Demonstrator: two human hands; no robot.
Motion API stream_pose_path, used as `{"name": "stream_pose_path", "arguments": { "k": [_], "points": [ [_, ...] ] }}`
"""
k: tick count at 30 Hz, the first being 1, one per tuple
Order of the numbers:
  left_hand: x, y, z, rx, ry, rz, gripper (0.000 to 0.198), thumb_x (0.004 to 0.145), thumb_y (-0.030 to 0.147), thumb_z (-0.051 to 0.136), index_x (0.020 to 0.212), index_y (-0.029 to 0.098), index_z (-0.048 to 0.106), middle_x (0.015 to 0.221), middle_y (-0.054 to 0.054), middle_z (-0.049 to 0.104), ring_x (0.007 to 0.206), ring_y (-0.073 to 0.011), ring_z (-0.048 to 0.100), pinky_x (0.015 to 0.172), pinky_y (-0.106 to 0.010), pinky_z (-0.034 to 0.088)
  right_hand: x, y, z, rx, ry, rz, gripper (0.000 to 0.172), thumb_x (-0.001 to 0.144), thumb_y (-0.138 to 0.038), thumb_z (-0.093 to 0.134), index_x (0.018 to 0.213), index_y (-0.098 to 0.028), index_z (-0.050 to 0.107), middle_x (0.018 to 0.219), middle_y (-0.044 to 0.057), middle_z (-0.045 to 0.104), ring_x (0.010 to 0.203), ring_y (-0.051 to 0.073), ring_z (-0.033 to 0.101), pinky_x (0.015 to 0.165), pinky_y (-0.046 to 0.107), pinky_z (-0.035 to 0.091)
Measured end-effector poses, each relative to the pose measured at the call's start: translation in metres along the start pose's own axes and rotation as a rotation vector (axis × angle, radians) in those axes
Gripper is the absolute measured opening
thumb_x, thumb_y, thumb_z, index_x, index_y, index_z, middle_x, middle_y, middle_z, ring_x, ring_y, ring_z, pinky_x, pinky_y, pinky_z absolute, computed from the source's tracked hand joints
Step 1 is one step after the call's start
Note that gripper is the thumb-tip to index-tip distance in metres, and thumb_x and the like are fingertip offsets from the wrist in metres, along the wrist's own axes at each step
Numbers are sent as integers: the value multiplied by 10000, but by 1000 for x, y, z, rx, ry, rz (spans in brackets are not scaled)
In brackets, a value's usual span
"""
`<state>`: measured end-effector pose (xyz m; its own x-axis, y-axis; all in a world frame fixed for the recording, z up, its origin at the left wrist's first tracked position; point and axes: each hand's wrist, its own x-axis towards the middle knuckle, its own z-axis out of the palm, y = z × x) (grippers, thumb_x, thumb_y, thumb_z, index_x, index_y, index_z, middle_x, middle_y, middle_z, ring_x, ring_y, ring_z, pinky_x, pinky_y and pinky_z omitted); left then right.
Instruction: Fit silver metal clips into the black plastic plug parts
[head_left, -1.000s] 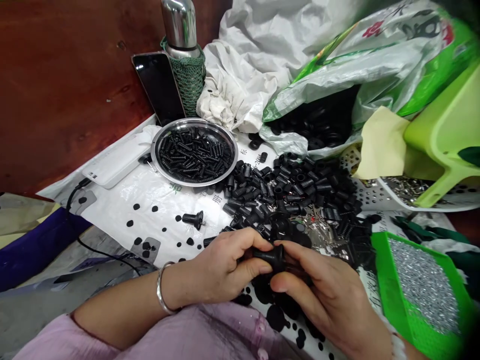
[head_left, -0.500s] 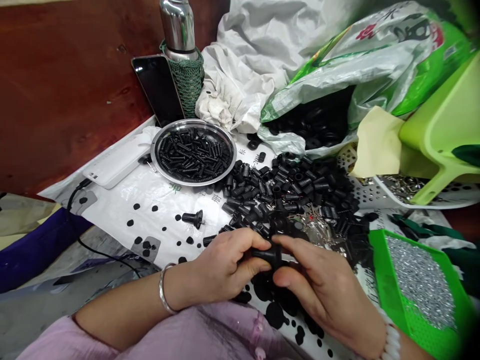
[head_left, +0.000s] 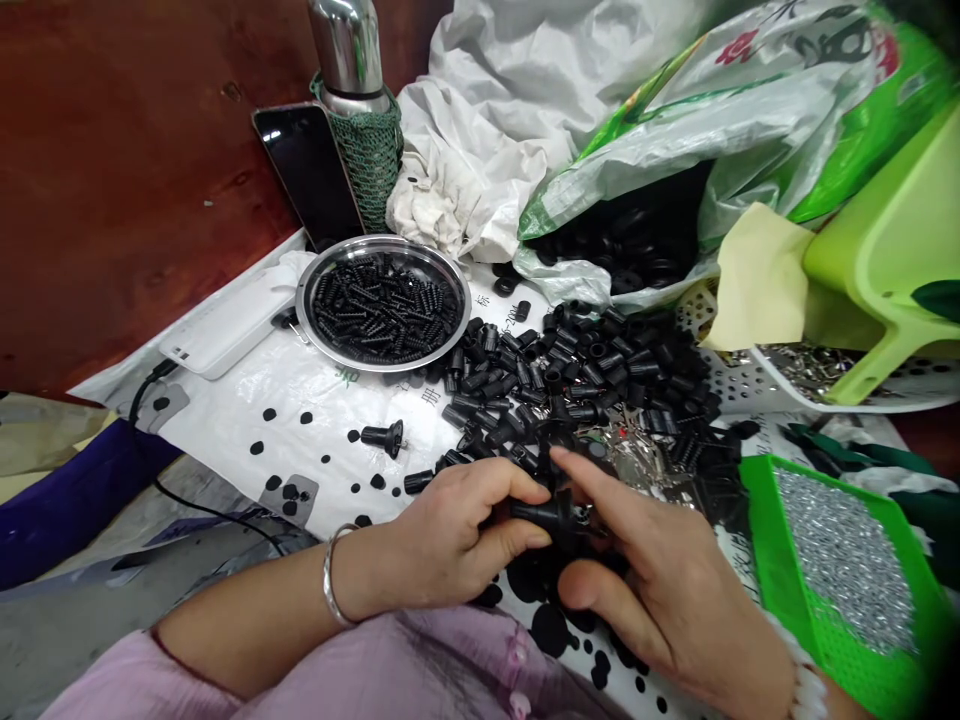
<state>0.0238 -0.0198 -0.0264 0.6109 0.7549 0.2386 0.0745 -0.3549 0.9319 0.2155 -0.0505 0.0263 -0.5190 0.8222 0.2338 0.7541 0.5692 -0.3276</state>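
Note:
My left hand (head_left: 469, 530) pinches a black plastic plug (head_left: 544, 514) between thumb and fingertips, its wider end turned to the right with bits of metal showing there. Just right of that end is my right hand (head_left: 660, 570), thumb and forefinger spread apart with nothing visibly held between them. A similar black plug with small metal prongs (head_left: 384, 438) lies on the white sheet (head_left: 232, 420). Beyond my hands spreads a heap of black plastic sleeves (head_left: 577, 360), with loose flat metal pieces (head_left: 637, 450) at its right side.
A steel bowl (head_left: 300, 310) holds black ribbed pieces. Behind it stand a phone (head_left: 309, 170) and a steel flask (head_left: 349, 50). An open bag (head_left: 787, 120) contains black round parts. At right are a green tray (head_left: 772, 560) of small silvery parts and a light-green scoop (head_left: 885, 240).
My right thumb and forefinger have opened wider and drawn off the plug's wide end, exposing its metal. My left hand still holds the plug, shifted slightly right.

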Motion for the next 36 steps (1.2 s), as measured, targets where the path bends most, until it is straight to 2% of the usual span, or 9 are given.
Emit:
{"name": "stream_pose_path", "arguments": {
  "k": [4, 10, 15, 18, 23, 26, 29, 32, 36],
  "points": [
    [0, 0, -1, -159, -11, -139, 189, 858, 286, 523, 978, 140, 511, 744, -21, 570, 624, -99, 521, 575, -212, 439, -8, 1, -1, -117, 32, -107, 429, 929, -306, 461, 1296, -94, 393, 1108, 146, 623, 985, 226, 611, 777, 321, 534],
    [1, 4, 1, -50, -16, -38, 155, 848, 248, 533, 968, 150, 520, 858, -58, 612, 763, -140, 570, 701, -254, 459, -3, 1, 0, 41, 70, -11, 401, 968, -439, 288, 1095, -133, 514, 749, 65, 676, 615, 161, 656, 514, 234, 529],
    [1, 3, 0, -185, -30, -166, 188, 848, 290, 538, 953, 137, 511, 761, -23, 565, 647, -108, 526, 588, -218, 448, -10, 4, 0, -99, 21, -90, 485, 942, -365, 415, 1318, -66, 344, 1147, 183, 594, 1031, 246, 592, 777, 337, 535],
    [0, 1, 1, -171, -55, -158, 172, 857, 278, 526, 960, 142, 501, 795, -31, 572, 681, -113, 537, 623, -228, 458, -13, 5, 2, -111, 31, -104, 343, 952, -264, 418, 1250, -94, 410, 1016, 129, 657, 891, 198, 643, 734, 299, 535],
    [0, 0, 1, 10, -41, 34, 164, 859, 210, 518, 1007, 147, 489, 922, -73, 605, 845, -154, 576, 764, -276, 460, -7, 4, 0, 50, -6, -3, 403, 968, -455, 274, 1084, -130, 482, 724, 53, 662, 587, 151, 636, 483, 232, 500],
    [1, -1, 0, -4, -6, -21, 168, 856, 243, 530, 989, 145, 502, 873, -64, 616, 791, -150, 588, 702, -256, 474, -9, 4, 0, 13, -3, 11, 544, 942, -520, 286, 1238, -80, 409, 929, 131, 661, 791, 196, 652, 585, 267, 531],
    [1, -1, 0, -18, -7, -32, 153, 855, 239, 532, 975, 146, 505, 849, -54, 615, 757, -139, 591, 669, -242, 484, -14, 3, 2, -61, 24, -50, 413, 960, -362, 376, 1264, -84, 391, 1040, 144, 640, 913, 205, 628, 714, 287, 522],
    [4, 0, 2, 78, 14, 145, 132, 855, 164, 512, 984, 152, 485, 887, -66, 609, 819, -147, 593, 719, -254, 494, -11, 2, 4, 37, 56, 3, 254, 967, -339, 374, 1067, -137, 490, 808, 60, 666, 673, 146, 635, 586, 228, 499],
    [7, 1, 2, 126, 42, 257, 156, 853, 142, 513, 1002, 159, 471, 892, -70, 610, 843, -151, 597, 733, -258, 502, -5, 1, -2, 135, -16, 115, 340, 977, -404, 292, 904, -167, 524, 579, -14, 561, 459, 113, 535, 424, 215, 410]
  ]
}}
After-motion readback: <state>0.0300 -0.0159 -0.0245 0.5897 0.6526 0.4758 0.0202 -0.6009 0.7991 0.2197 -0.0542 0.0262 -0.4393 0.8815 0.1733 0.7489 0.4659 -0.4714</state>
